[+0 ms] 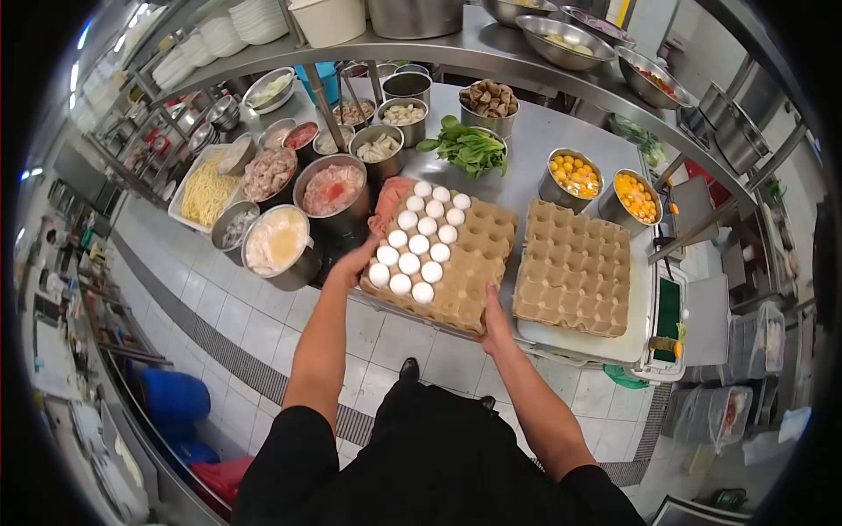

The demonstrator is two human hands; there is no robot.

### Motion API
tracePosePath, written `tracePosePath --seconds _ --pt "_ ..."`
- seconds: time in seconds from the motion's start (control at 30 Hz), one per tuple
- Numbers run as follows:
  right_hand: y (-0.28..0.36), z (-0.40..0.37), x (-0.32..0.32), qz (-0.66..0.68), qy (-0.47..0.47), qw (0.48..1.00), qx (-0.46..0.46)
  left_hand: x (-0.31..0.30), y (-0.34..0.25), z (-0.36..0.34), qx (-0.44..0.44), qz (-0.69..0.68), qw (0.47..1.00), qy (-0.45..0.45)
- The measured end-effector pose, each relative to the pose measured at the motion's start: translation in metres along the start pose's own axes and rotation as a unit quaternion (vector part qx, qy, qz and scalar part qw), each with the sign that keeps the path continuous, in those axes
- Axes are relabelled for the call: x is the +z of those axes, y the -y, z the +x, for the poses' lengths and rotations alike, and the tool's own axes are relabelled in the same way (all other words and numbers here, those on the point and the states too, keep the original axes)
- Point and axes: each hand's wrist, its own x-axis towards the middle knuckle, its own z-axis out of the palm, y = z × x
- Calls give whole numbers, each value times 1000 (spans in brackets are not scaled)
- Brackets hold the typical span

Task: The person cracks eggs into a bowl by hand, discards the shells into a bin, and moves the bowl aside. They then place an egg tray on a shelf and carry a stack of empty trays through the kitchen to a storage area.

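Note:
A cardboard egg tray (478,254) is between my two hands, with several white eggs (409,263) filling its left part and bare cups on its right. My left hand (353,261) grips the tray's left edge, beside a reddish cloth (391,202). At the lower right corner, my right hand (496,323) holds the tray, fingers partly hidden under it. To the right lies another stack of cardboard trays (572,267) with no eggs in it. Behind it stand two metal pots of yellow yolks, one nearer the middle (574,174) and one farther right (638,197).
Metal pots of meat (331,187), a pot of pale batter (277,244) and a tray of noodles (207,188) crowd the left. Leafy greens (465,145) and a pot of mushrooms (489,98) stand behind. A metal shelf (491,61) with bowls crosses above.

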Motion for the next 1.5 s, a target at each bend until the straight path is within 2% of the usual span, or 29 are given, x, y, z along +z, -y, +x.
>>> tracePosePath --seconds 0.07,0.13,0.17,0.2,0.27,0.33,0.4,0.47,0.5,0.53,0.57,0.6,0.63,0.67,0.7,0.77,0.87,0.93,1.0,1.1,1.2,1.27,1.3,1.43,1.5 --pt "-19 17 -4 -104 34 994 -16 -7 10 -2 -31 46 998 -19" --pt "-22 10 7 -75 14 996 -52 -13 19 7 -20 -11 998 55" --pt "-34 21 2 -22 7 994 -105 -10 20 5 1 -38 997 68" --pt "-38 22 4 32 0 987 -160 -7 22 4 21 -41 998 48" --pt "-39 14 5 54 -5 981 -186 -4 25 1 77 -80 991 74" --pt "-35 -8 9 37 -31 972 -232 8 3 -35 68 -81 991 77" --pt "-29 -26 5 40 -25 968 -246 10 0 -52 63 -88 992 66" --pt "-23 -42 -1 64 -24 965 -254 5 11 -59 114 -127 984 53" --pt "-15 -51 -1 80 -28 965 -249 7 8 -75 166 -130 976 60" --pt "-3 -63 1 62 -37 961 -266 5 5 -88 204 -98 974 25" --pt "7 -77 5 44 -42 959 -278 19 -24 -139 176 -174 967 60" --pt "18 -92 9 42 1 958 -282 16 -21 -146 178 -230 951 108" --pt "26 -108 12 42 40 958 -282 19 -40 -187 173 -239 943 153" --pt "31 -120 13 54 38 965 -254 14 -37 -199 178 -252 936 169" --pt "33 -132 17 64 34 970 -231 9 -30 -207 207 -263 929 157" --pt "27 -162 39 56 50 955 -287 -6 -23 -232 229 -272 923 145" --pt "27 -199 71 36 50 956 -286 -35 -15 -263 247 -253 927 123" --pt "16 -219 93 11 94 951 -295 -64 -13 -292 281 -279 906 148" --pt "-5 -241 143 2 98 948 -303 -106 -13 -323 304 -283 899 137" --pt "-49 -262 224 -7 94 945 -313 -179 -14 -369 357 -270 889 97" --pt "-81 -253 300 -13 88 939 -332 -261 -14 -394 366 -268 889 58" --pt "-99 -237 346 -18 130 949 -287 -314 -18 -417 358 -268 893 46" --pt "-106 -237 372 -12 190 950 -246 -337 -21 -430 350 -279 894 26" --pt "-154 -216 500 -35 294 925 -239 -440 -17 -444 364 -280 886 -58" --pt "-176 -198 559 -44 288 930 -225 -495 -13 -448 367 -286 881 -87"
